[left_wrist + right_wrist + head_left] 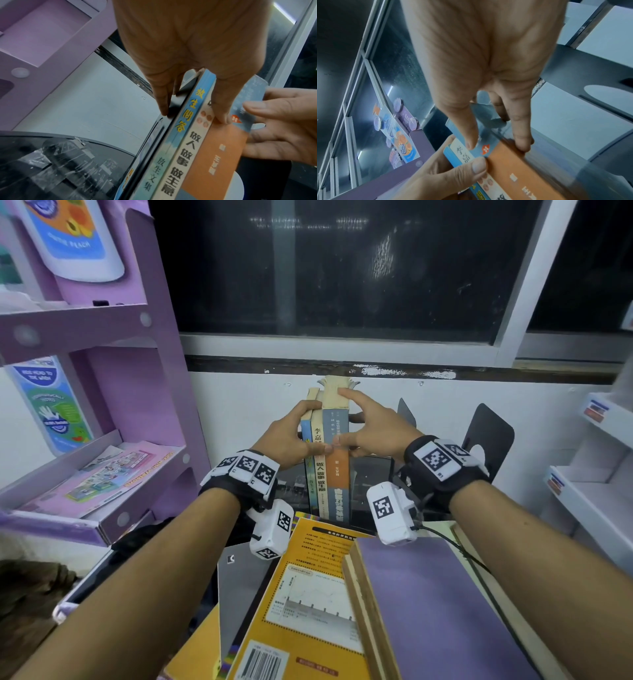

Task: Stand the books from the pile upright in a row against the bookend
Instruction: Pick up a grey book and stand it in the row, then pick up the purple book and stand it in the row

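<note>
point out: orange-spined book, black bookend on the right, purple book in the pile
orange-spined book point(336, 470), head view, orange band of its spine.
black bookend point(493, 429), head view, its upright plate.
purple book point(442, 604), head view, middle of its cover.

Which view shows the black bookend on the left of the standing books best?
The left wrist view: the bookend lies flat against the blue-spined book, with the left hand pinching both. In the head view that hand hides it; only spare bookends stand at right. The right wrist view does not show it.
</note>
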`<state>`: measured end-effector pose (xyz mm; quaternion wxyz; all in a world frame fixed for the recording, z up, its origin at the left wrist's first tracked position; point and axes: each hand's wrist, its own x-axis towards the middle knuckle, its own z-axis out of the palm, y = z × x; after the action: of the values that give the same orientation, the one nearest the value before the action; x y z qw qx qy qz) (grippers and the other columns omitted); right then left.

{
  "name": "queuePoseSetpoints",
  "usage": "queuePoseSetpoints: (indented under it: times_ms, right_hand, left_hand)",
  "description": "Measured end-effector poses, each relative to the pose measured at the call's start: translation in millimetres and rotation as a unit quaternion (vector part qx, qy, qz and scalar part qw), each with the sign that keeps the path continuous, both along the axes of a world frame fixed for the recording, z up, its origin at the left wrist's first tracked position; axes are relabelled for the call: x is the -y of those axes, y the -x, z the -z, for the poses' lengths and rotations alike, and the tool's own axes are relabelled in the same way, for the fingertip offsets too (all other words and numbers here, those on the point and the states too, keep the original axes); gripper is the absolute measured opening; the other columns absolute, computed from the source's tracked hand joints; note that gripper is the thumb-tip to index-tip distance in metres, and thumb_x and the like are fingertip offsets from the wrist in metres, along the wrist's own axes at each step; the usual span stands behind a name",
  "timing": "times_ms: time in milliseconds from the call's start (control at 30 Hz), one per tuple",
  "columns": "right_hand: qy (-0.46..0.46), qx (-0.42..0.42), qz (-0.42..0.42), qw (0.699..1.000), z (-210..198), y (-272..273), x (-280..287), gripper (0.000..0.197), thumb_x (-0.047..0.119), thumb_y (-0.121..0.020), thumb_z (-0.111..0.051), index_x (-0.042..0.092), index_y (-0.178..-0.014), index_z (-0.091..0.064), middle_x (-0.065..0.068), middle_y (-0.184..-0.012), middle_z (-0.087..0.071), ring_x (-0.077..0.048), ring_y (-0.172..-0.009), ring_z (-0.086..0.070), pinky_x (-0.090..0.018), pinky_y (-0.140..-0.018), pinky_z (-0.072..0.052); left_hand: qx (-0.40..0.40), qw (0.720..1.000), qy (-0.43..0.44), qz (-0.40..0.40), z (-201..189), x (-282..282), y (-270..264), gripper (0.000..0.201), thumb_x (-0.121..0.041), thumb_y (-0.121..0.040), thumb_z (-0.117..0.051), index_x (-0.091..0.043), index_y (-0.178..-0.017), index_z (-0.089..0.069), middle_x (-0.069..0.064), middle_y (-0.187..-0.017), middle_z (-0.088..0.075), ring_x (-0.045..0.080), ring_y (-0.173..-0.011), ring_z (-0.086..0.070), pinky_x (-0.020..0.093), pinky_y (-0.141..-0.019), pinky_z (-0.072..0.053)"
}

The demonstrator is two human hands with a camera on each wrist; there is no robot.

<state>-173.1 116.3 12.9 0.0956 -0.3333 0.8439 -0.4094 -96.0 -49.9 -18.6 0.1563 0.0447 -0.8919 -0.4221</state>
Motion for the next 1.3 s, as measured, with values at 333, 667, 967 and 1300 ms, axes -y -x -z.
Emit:
queuePoseSetpoints:
  times_ms: [333, 667, 967, 1300]
  right_hand:
    - [-0.056, -0.005, -0.031, 0.998, 0, -25, -20, 0.105, 0.027, -0.086, -0.072, 0.033, -0.153, 0.009, -0.006, -0.154, -0.036, -0.023, -0.14, -0.037, -0.047, -0.104, -0.044]
    - [-0.135, 0.003, -0.048, 0.99, -18, -62, -56, 0.084, 0.026, -0.091, -0.065, 0.03, -0.154, -0.009, -0.008, -0.154, -0.033, -0.029, -0.124, -0.053, -0.044, -0.095, -0.052]
    - [-0.223, -0.008, -0.03, 0.974, -18, -97, -94, 0.062, 0.041, -0.093, -0.058, 0.02, -0.147, -0.034, -0.005, -0.15, -0.039, -0.024, -0.131, -0.043, -0.04, -0.107, -0.039]
    - [-0.31, -0.006, 0.042, 0.95, -10, -130, -139, 0.056, 0.046, -0.098, -0.045, 0.005, -0.136, -0.048, -0.013, -0.139, -0.049, -0.026, -0.11, -0.053, -0.03, -0.079, -0.046]
  left_hand:
    - [0.037, 0.998, 0.05, -0.014, -7, -21, -21, 0.07, -0.021, -0.085, -0.071, -0.032, -0.14, -0.031, 0.006, -0.12, -0.064, 0.022, -0.095, -0.067, 0.034, -0.085, -0.053]
    - [0.08, 0.995, 0.047, -0.036, -14, -43, -57, 0.086, -0.016, -0.088, -0.068, -0.026, -0.15, -0.009, 0.006, -0.149, -0.041, 0.027, -0.111, -0.061, 0.036, -0.093, -0.045]
    - [0.121, 0.99, 0.02, -0.069, -8, -65, -83, 0.079, -0.029, -0.092, -0.063, -0.023, -0.15, -0.01, 0.013, -0.145, -0.045, 0.031, -0.123, -0.051, 0.038, -0.095, -0.044]
    - [0.349, 0.931, 0.104, 0.014, -9, -123, -106, 0.066, -0.055, -0.096, -0.039, -0.013, -0.146, -0.033, 0.013, -0.151, -0.036, 0.033, -0.131, -0.045, 0.039, -0.1, -0.039]
